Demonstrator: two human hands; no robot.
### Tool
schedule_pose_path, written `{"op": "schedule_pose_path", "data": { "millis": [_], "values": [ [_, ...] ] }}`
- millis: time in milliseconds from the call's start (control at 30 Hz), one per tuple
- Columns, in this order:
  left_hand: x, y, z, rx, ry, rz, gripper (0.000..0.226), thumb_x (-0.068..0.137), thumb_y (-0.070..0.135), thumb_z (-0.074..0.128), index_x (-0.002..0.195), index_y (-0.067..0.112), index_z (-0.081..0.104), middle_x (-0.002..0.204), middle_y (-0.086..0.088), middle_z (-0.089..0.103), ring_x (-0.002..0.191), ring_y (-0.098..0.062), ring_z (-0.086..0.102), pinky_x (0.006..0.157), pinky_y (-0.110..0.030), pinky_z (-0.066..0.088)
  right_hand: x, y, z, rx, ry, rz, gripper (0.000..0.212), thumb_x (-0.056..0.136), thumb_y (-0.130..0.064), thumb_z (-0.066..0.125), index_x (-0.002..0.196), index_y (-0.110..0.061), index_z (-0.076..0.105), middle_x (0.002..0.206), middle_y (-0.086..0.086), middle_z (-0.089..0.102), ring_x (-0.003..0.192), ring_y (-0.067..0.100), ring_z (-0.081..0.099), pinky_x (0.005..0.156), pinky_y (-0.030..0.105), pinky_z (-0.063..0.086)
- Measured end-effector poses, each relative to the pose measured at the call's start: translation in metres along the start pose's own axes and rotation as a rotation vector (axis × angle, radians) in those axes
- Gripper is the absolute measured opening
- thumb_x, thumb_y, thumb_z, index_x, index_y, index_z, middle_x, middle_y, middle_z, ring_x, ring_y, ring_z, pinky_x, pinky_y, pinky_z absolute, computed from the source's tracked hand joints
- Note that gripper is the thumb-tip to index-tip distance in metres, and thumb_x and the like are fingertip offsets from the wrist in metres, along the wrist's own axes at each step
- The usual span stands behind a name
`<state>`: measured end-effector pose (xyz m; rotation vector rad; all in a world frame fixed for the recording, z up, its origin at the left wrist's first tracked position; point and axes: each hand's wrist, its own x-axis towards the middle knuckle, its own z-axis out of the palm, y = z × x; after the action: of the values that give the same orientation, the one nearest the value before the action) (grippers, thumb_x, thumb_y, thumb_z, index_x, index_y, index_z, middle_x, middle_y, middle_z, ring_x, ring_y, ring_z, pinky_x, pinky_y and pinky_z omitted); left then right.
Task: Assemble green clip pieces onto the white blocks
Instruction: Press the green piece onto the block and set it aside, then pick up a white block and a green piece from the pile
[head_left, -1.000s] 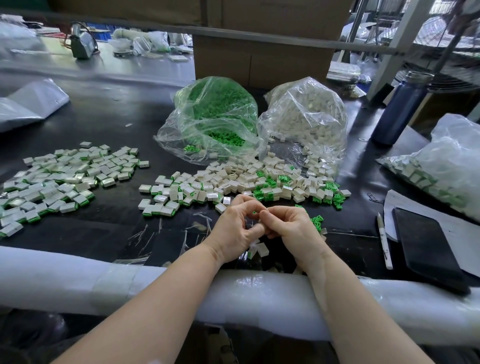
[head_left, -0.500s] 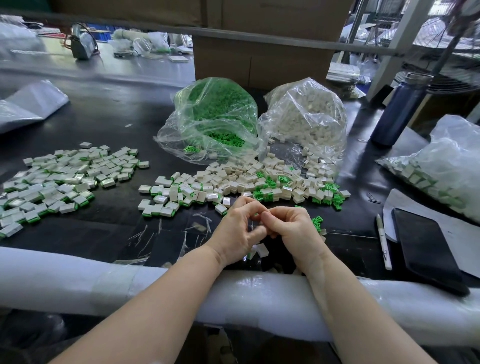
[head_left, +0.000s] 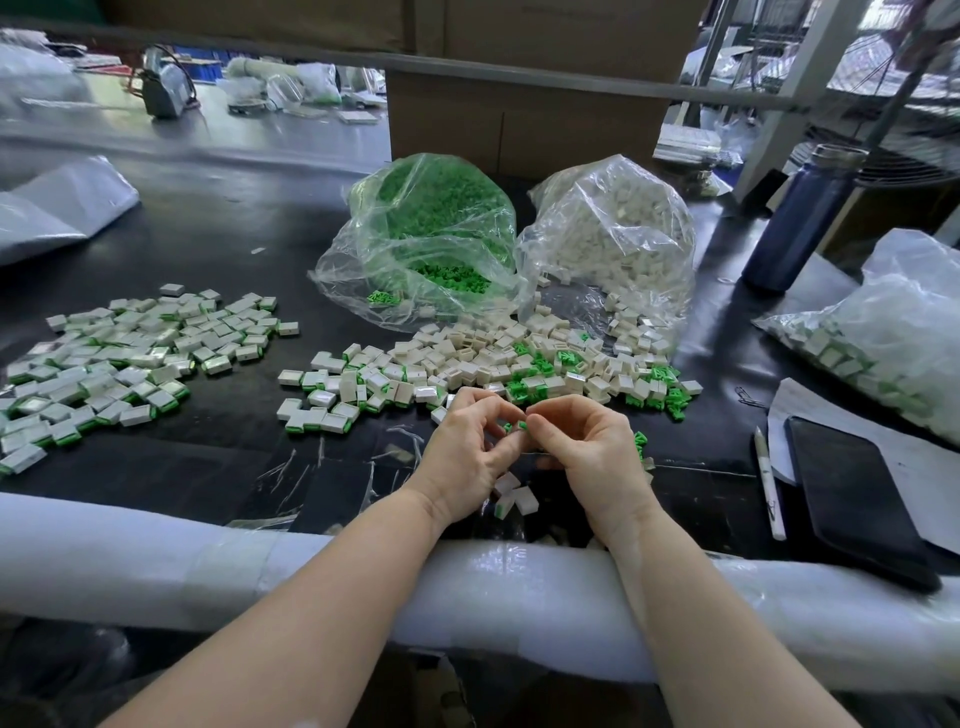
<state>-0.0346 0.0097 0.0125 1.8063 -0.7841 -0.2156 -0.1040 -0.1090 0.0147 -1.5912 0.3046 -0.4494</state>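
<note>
Green small plastic clip piece (head_left: 521, 426) pinched between fingertips of left hand (head_left: 470, 452) and right hand (head_left: 587, 447), just this side of scattered white plastic blocks (head_left: 467, 358) on black counter (head_left: 208, 457).

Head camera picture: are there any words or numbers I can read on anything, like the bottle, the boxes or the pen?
No text can be read anywhere.
Blue bottle: no label shows.
Cardboard box: plain, no print shows.
Pen: a tiny dark mark, too small to read.
Paper under the black phone: no writing shows.
White blocks: no legible marks.
</note>
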Motion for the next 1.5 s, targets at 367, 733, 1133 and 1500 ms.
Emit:
{"op": "schedule_pose_path", "data": {
  "millis": [367,733,1133,1500],
  "values": [
    [-0.001,-0.001,0.000,0.091,0.010,-0.012,0.011,0.087,0.014,0.063,0.098,0.010,0.064,0.096,0.000,0.054,0.082,-0.019,0.057,0.073,-0.016,0.048,0.001,0.002,0.002,-0.340,0.051,-0.092,0.003,0.086,-0.011,0.065,0.083,-0.011,0.066,0.080,0.005,0.067,0.077,0.021,0.063,0.075,0.030,0.054],
    [0.004,-0.011,-0.010,0.265,0.536,-0.054,0.026,0.089,0.003,0.057,0.111,0.014,0.067,0.102,-0.003,0.064,0.083,-0.010,0.055,0.076,-0.007,0.039,0.007,0.008,-0.008,-0.497,0.409,-0.108,0.009,0.086,-0.015,0.065,0.080,-0.010,0.064,0.083,0.007,0.063,0.072,0.015,0.053,0.066,0.023,0.038],
    [0.006,-0.016,-0.006,0.641,0.260,-0.262,0.052,0.096,0.025,0.047,0.142,0.008,0.033,0.151,-0.004,0.023,0.140,-0.023,0.012,0.114,-0.030,0.013,0.007,0.007,-0.010,-0.661,0.431,-0.029,0.008,0.089,-0.013,0.060,0.082,-0.013,0.063,0.087,0.000,0.055,0.090,0.024,0.054,0.076,0.029,0.039],
    [0.012,-0.020,0.005,0.885,-0.086,-0.121,0.059,0.098,0.049,0.020,0.149,0.028,0.000,0.157,0.013,-0.003,0.142,-0.012,-0.017,0.110,-0.039,-0.019,0.004,0.005,-0.001,-0.815,0.312,-0.082,0.011,0.088,-0.010,0.060,0.093,-0.012,0.069,0.097,0.000,0.057,0.099,0.023,0.052,0.087,0.033,0.039]
  ]
}}
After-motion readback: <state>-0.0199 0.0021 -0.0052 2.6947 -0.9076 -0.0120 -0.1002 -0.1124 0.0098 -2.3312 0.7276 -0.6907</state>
